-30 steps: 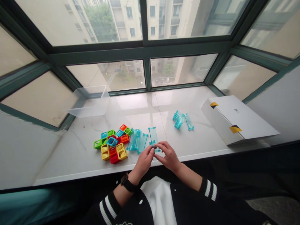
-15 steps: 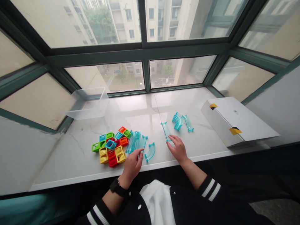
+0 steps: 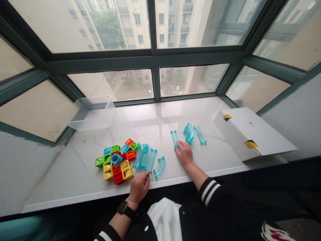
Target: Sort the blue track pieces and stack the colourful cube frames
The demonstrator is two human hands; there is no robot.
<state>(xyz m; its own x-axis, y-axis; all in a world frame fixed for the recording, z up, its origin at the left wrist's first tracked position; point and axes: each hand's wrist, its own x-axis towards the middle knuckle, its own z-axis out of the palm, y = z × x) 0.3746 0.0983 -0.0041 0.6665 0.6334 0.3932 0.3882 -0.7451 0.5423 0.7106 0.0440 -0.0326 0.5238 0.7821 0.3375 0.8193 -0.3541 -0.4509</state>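
Observation:
My right hand (image 3: 185, 154) rests on the windowsill, thumb and fingers closed about the near end of a straight translucent blue track piece (image 3: 174, 135). The fingers cover that end. Near the sill's front edge, my left hand (image 3: 139, 187) has its index finger stretched out and the others loosely bent, holding nothing I can see. Its fingertip is close to a group of straight blue track pieces (image 3: 150, 159) and a curved track piece (image 3: 159, 166). Beyond my right hand lie a stack of curved track pieces (image 3: 189, 133) and a single wavy track piece (image 3: 200, 135).
Left of the straight tracks sits a cluster of coloured hollow blocks (image 3: 116, 169). A clear plastic bin (image 3: 91, 124) stands at the back left. To the right lies a white box (image 3: 255, 134) with yellow-black tape. Window frames (image 3: 155, 83) bound the marble sill (image 3: 82, 180).
My right hand has moved slightly forward and left with the straight track piece, which now stands more upright in view. My left hand has drawn back a little toward the front edge.

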